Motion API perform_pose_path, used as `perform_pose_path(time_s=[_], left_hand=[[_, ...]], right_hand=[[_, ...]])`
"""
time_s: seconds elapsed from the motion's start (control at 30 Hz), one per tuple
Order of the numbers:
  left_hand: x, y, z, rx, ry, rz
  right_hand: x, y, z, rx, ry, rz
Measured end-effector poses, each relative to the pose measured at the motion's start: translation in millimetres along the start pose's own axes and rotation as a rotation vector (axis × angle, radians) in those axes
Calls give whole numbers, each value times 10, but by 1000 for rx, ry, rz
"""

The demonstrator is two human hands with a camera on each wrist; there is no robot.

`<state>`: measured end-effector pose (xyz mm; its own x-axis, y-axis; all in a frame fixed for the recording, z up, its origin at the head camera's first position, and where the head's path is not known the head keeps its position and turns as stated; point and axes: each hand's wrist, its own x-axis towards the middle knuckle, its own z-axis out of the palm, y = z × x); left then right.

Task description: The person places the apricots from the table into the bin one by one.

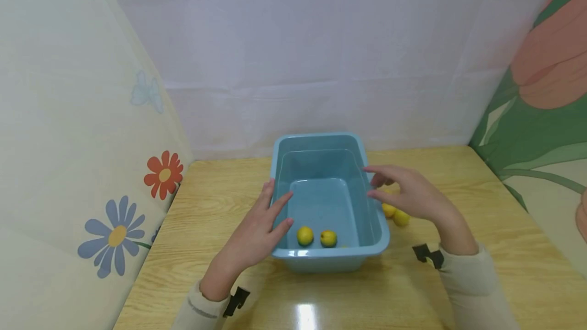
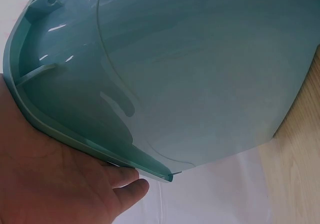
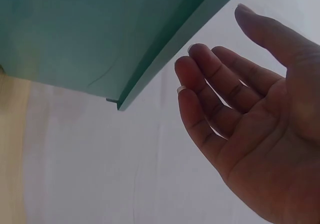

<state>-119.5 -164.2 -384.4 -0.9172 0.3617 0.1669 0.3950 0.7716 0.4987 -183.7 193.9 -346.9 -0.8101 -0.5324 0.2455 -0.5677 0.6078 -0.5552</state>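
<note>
A light blue plastic basin (image 1: 321, 264) stands on the table. Inside, near its front wall, lie a round yellow fruit (image 1: 304, 236) and another yellow fruit (image 1: 328, 239) with a brownish end spot; a sliver of yellow shows beside them. My left hand (image 1: 257, 228) rests at the left rim, fingers spread and the thumb over the inside. In the left wrist view the palm lies along the outer rim (image 2: 95, 154). My right hand (image 1: 410, 192) hovers by the right rim with loosely bent fingers and nothing in them; the right wrist view shows its palm apart from the basin.
To the right of the basin, partly behind my right hand, sit a yellow fruit (image 1: 401, 218) and an orange-yellow one (image 1: 389, 210). The wooden table (image 1: 220, 192) meets a white cloth (image 1: 275, 65) at the back. Printed cloths hang on both sides.
</note>
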Motion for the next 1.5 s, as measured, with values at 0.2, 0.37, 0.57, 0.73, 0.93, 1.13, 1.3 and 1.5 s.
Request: perform_pose_path(time_s=[0.2, 0.37, 0.57, 0.73, 0.93, 1.13, 1.3, 1.5], left_hand=[[-10, -8, 1, 0, -3, -6], [-16, -5, -5, -10, 1, -2], [-16, -17, -5, -7, 1, -2], [-14, -21, 2, -8, 10, 10], [-19, -23, 4, -6, 17, 5], [-20, -19, 1, -9, 18, 13], [-20, -20, 5, -7, 24, 18], [-18, -11, 6, -9, 20, 14]], right_hand=[[-53, 88, -42, -16, 0, 55], [-94, 171, -66, -31, 15, 60], [-151, 272, -73, -26, 16, 103], [-224, 385, -61, -25, 30, 115], [-318, 517, -46, -41, 43, 140], [-406, 635, -27, -44, 44, 127], [-453, 731, 21, -38, 26, 158], [-512, 867, 74, -18, -7, 212]])
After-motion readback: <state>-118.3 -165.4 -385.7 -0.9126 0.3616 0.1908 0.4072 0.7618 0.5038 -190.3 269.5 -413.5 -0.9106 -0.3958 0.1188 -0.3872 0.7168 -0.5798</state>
